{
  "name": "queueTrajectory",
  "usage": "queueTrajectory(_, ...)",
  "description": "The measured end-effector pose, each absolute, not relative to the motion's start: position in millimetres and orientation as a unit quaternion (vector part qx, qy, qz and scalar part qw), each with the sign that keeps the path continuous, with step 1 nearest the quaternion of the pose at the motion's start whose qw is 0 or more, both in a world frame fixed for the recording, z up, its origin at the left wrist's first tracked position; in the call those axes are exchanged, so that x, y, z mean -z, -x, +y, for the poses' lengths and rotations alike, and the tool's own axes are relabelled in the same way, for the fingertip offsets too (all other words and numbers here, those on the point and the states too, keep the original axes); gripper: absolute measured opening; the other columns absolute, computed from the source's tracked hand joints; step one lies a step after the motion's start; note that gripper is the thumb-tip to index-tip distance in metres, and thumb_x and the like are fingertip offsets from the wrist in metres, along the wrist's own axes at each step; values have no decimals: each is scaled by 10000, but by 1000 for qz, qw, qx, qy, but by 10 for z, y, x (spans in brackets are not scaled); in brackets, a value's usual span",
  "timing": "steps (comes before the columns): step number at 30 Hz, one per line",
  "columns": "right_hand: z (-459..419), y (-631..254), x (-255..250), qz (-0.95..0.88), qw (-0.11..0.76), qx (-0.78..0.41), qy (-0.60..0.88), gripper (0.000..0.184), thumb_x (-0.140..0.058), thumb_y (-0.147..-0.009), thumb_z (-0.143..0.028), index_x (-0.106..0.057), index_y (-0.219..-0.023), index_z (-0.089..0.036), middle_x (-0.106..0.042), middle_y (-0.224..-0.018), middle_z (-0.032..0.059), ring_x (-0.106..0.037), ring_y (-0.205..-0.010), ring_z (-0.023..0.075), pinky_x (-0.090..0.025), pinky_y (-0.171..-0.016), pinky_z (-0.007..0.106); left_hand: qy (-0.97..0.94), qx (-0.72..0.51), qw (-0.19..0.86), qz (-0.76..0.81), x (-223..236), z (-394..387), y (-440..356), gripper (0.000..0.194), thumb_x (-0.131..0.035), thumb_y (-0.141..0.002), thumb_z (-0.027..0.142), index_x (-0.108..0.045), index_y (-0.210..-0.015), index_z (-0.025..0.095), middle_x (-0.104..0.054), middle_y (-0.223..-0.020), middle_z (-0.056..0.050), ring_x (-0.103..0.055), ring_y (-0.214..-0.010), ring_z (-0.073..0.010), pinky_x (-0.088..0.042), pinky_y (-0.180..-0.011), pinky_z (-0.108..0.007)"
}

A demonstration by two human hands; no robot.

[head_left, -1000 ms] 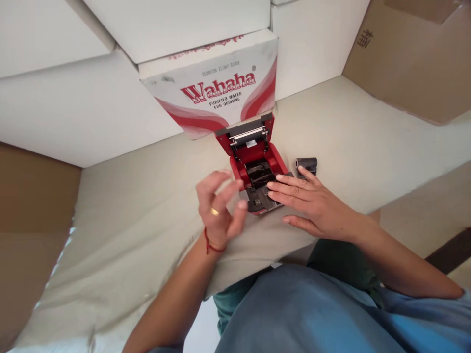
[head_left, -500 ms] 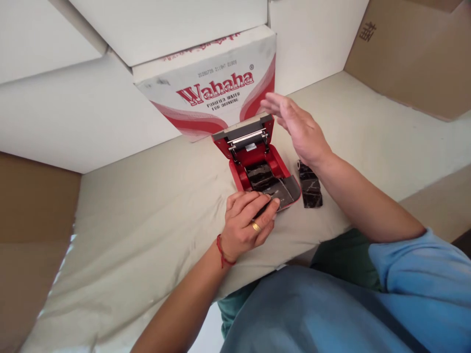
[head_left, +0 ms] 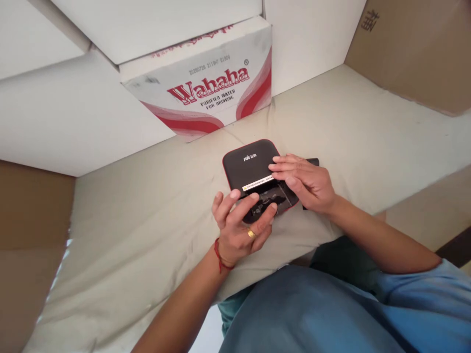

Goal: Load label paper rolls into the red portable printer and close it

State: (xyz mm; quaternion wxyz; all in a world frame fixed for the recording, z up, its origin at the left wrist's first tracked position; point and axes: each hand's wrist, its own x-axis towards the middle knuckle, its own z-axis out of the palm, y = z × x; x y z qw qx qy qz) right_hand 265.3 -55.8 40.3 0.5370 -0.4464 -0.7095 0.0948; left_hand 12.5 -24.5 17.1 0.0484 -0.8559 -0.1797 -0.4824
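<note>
A small printer (head_left: 245, 169) with a black lid and a red edge lies on the cloth, its lid down. A white label strip (head_left: 255, 184) with a yellow mark crosses the lid's front edge. Dark sheet material (head_left: 273, 201) shows at the printer's front, partly under my fingers. My left hand (head_left: 243, 223), wearing a ring and a red string bracelet, is open with spread fingertips at the front left of the printer. My right hand (head_left: 303, 181) lies open with its fingers on the lid's right side. A black piece (head_left: 314, 161) is mostly hidden behind the right hand.
A white and red Wahaha water carton (head_left: 206, 88) stands behind the printer against white boxes (head_left: 312, 39). Brown cardboard (head_left: 415, 54) stands at the back right, with more brown cardboard (head_left: 33, 235) at the left. Beige cloth (head_left: 140, 230) covers the work surface.
The printer's lid, raised before with its roller showing, has come down. My right hand has lowered onto it. My left fingers have lifted and spread at the front.
</note>
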Motion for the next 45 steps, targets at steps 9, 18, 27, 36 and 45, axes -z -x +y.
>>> queueTrajectory(9, -631, -2607, -373, -738, 517, -100, 423, 327, -671, -1142, -448, -754, -1379, -239, -842, -1422, 142, -733, -1478, 315, -587, -1261, 557, 897, 415, -27, -150, -223, -144, -89, 329, -719, -984, 193, -791, -1286, 303, -721, -1391, -88, -633, -1542, -331, -310, -1438, -723)
queueTrajectory(18, -732, -2542, -417, -766, 436, -99, 462, 529, -678, -1112, -423, -592, -1602, -243, -708, -1568, 186, -607, -1590, 379, -505, -1316, 640, 862, 480, -49, -153, -151, -86, -41, 480, -678, -1044, 356, -651, -1523, 346, -714, -1394, -73, -756, -1395, -303, -391, -1420, -687)
queueTrajectory(27, -743, -2527, -436, -762, 434, -97, 472, 486, -664, -1114, -421, -623, -1540, -192, -720, -1549, 195, -607, -1587, 357, -496, -1321, 600, 849, 467, -104, -224, -88, -34, 22, 525, -408, -1170, 439, -604, -1629, 277, -808, -1405, -120, -750, -1419, -330, -423, -1384, -656)
queueTrajectory(36, -770, -2501, -511, -768, 399, -52, 498, 431, -595, -1114, -389, -689, -1471, -168, -792, -1482, 179, -662, -1531, 353, -424, -1329, 624, 834, 484, -103, -243, -135, 14, 12, 686, -560, -1076, 351, -467, -1751, 267, -881, -1291, -65, -808, -1268, -285, -297, -1416, -562)
queueTrajectory(45, -770, -2490, -353, -764, 444, 10, 469, 403, -629, -1062, -338, -722, -1425, -191, -786, -1440, 161, -678, -1464, 347, -424, -1324, 632, 824, 513, -92, -224, 12, 102, -11, 583, -484, -1073, 368, -531, -1650, 294, -874, -1230, -54, -813, -1221, -309, -377, -1363, -627)
